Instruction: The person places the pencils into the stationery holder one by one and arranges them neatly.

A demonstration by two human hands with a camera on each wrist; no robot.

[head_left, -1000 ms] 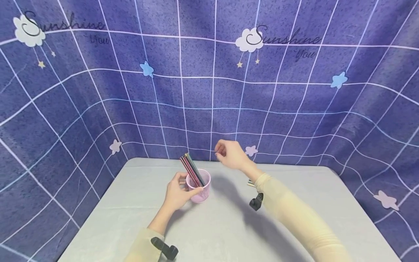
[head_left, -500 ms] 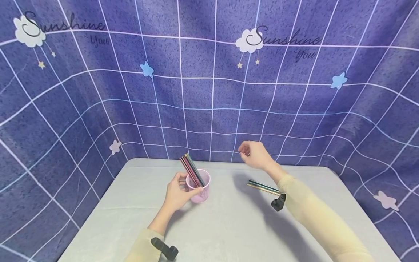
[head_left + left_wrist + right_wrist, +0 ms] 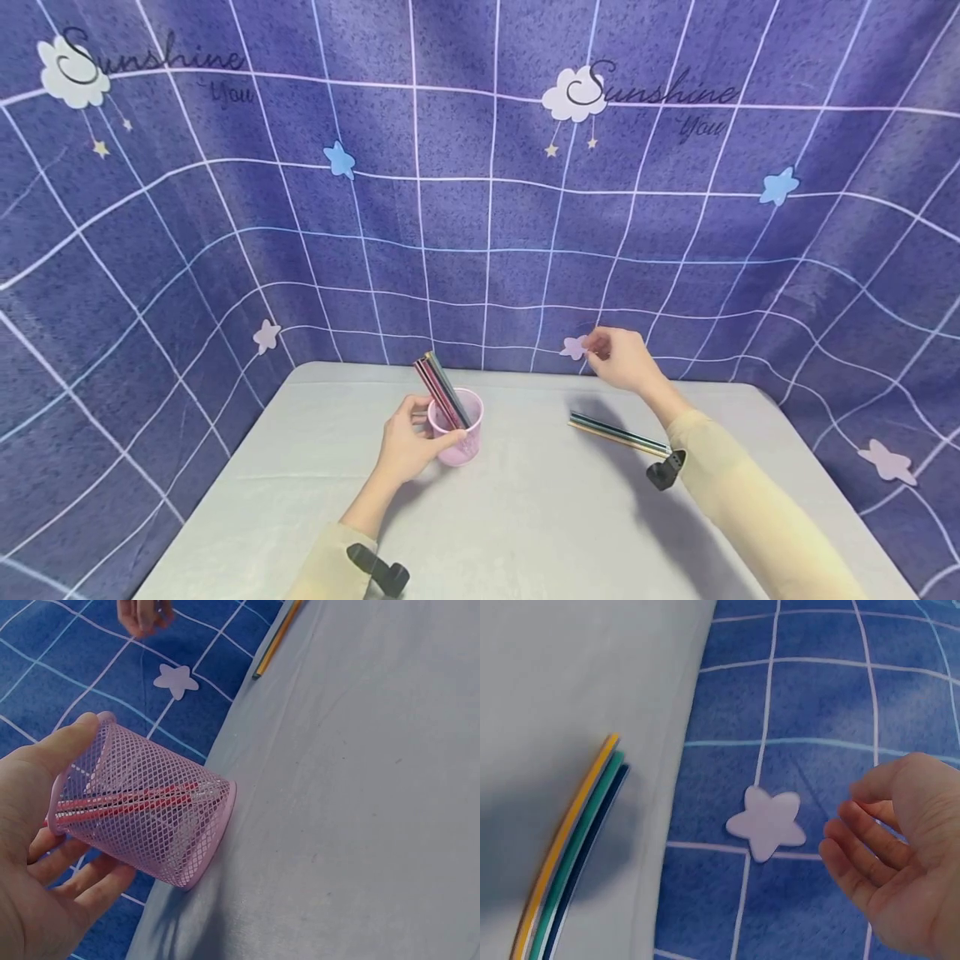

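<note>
The left hand (image 3: 411,442) is wrapped round a pink mesh cup (image 3: 459,450), its thumb over the near side of the rim and its fingers bent about the other side; the forearm reaches up from the lower edge of the head view. The cup is upright, and the coloured pencils (image 3: 442,390) in it lean toward that hand, their upper ends well above the rim. The right hand (image 3: 619,360) is raised in the air to the right of the cup and farther from the person, wrist bent, fingers loosely curled and clamped on nothing, with its shadow falling on the surface (image 3: 487,525) below. Three loose pencils (image 3: 618,435), yellow, green and dark blue, lie side by side under the right wrist, their nearer ends hidden by a black strap (image 3: 666,469) on the sleeve (image 3: 757,500). The two hands are well apart, with a wide stretch of bare surface between them and more on the near side of the cup. The far edge runs behind the cup and below the right hand, which shows against the blue curtain (image 3: 480,208); the side edges slant away outside both forearms.
</note>
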